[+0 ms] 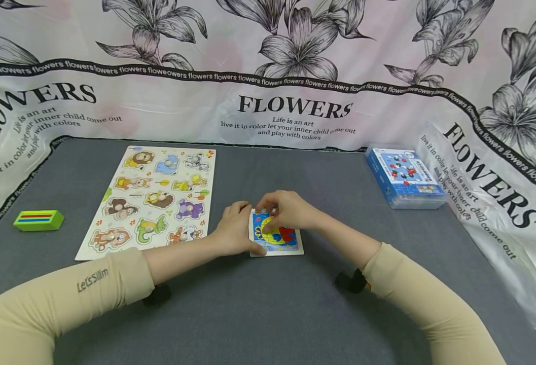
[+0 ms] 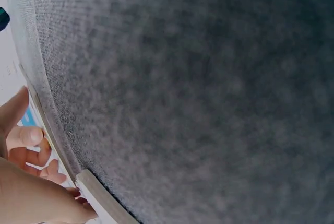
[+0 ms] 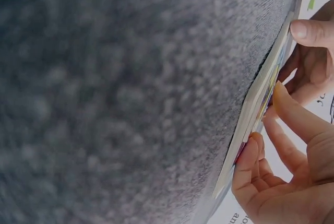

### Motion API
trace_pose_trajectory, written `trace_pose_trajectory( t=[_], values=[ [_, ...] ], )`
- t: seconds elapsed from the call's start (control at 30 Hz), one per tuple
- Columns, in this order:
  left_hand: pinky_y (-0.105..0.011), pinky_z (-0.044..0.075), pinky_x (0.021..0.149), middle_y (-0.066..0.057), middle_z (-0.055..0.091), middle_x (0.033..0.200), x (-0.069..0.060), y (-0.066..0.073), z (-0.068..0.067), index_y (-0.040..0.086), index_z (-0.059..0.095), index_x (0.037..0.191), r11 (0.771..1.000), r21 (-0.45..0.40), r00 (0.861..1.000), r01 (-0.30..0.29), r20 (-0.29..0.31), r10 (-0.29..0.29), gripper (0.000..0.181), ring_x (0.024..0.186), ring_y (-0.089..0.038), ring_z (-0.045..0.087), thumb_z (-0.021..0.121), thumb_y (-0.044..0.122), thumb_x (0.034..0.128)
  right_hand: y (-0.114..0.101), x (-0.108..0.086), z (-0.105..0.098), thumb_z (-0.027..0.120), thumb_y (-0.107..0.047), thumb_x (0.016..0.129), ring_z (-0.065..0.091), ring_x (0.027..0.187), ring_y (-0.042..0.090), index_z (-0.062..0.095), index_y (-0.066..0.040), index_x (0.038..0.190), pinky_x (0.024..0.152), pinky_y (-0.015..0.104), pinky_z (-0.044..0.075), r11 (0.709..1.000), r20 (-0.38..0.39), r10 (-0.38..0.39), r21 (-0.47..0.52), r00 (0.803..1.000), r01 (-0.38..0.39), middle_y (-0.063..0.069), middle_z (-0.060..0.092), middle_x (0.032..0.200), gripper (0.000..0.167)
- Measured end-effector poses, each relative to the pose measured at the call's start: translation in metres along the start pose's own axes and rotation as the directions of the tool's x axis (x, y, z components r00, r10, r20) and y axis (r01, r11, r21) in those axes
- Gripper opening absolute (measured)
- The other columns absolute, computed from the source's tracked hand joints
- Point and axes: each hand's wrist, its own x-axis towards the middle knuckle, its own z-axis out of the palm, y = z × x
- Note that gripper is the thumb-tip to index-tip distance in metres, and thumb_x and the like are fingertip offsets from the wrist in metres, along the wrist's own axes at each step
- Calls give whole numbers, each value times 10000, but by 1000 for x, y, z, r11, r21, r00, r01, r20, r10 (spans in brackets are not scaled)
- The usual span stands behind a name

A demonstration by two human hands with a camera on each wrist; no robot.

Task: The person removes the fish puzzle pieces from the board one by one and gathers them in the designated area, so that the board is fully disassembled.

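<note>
While the left hand (image 1: 234, 230) grips the puzzle (image 1: 282, 242) along its nine o'clock edge, thumb near the seven o'clock corner, the right hand (image 1: 292, 210) bends over it from two o'clock, thumb and fingertips at its face; whether they pinch a piece, I cannot tell. Yellow, red and blue, the puzzle lies flat on the grey worktop (image 1: 258, 314). From it, the animal board (image 1: 165, 183) lies near at nine o'clock, the green block (image 1: 38, 221) beyond that board. Between two and three o'clock sits the blue box (image 1: 404, 175), well apart. At twelve hangs the flowered cloth (image 1: 295, 134).
</note>
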Motion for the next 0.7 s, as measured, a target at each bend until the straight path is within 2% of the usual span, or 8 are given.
trace_pose_trajectory(
  t=[0.17,0.3,0.53,0.7],
  values=[
    [-589,262,1189,-235,223,1592,0,-2,0,-83,269,1510,1000,14,999,-20,38,20,1143,1467,-440,201,894,391,678,0,-2,2,847,-233,775,565,1002,201,710,-159,1159,825,295,509,999,-12,-22,-31,1000,22,68,669,1106,414],
    [-588,253,1196,-221,210,1603,1,-4,2,-60,238,1527,999,37,998,-32,53,30,1199,1484,-432,184,897,432,655,1,-2,3,853,-249,768,525,941,187,704,-179,1189,761,269,463,999,-23,-25,-48,999,24,68,639,1045,452],
    [-587,244,1202,-234,219,1601,0,-7,2,-64,231,1526,994,78,996,-79,58,74,1202,1486,-437,207,879,468,665,3,-2,3,860,-258,758,507,880,175,712,-197,1188,717,254,444,998,-36,-35,-53,999,33,54,615,981,459],
    [-583,226,1210,-234,204,1613,-1,-8,2,-58,214,1533,992,91,995,-83,63,78,1206,1502,-431,192,865,491,680,6,0,3,863,-277,752,506,872,171,712,-210,1183,714,259,443,997,-32,-47,-55,998,45,46,609,957,462]
  ],
)
